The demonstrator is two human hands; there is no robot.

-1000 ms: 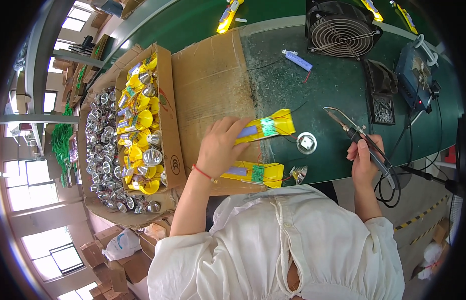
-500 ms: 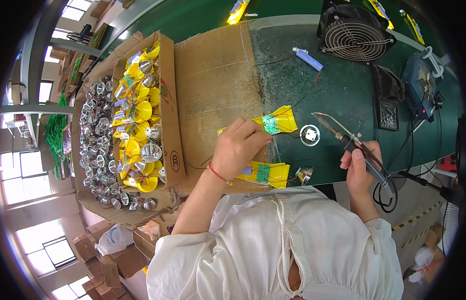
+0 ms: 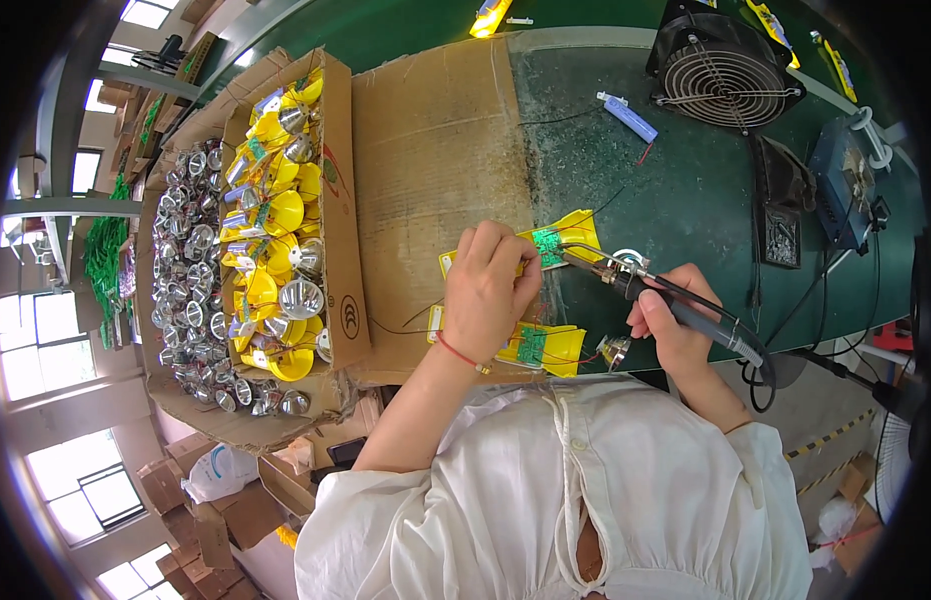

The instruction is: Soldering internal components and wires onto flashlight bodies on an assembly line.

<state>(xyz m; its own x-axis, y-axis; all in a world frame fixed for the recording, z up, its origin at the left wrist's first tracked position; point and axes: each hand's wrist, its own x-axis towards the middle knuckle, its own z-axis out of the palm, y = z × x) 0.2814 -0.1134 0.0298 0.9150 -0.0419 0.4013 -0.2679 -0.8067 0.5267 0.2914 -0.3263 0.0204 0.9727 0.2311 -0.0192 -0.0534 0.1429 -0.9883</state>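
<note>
In my right hand is a soldering iron, with a thin metal tube along its shaft. Its tip reaches the green circuit board in the upper yellow plastic housing. My left hand lies over that housing's left part, thumb and fingers pinched beside the board; what they grip is hidden. Behind the iron, a round silver reflector is partly covered. Nearer me lies a second yellow housing with its own board, wired to a silver reflector.
On the left, a cardboard box holds yellow housings; silver reflectors fill the carton beside it. A blue battery cell, a black fan, a black tray and a blue soldering station stand farther off. Cables hang at right.
My right hand has moved left, bringing the iron's tip from beyond the reflector to the upper board. My left hand has shifted slightly, its fingers still pinched by the board.
</note>
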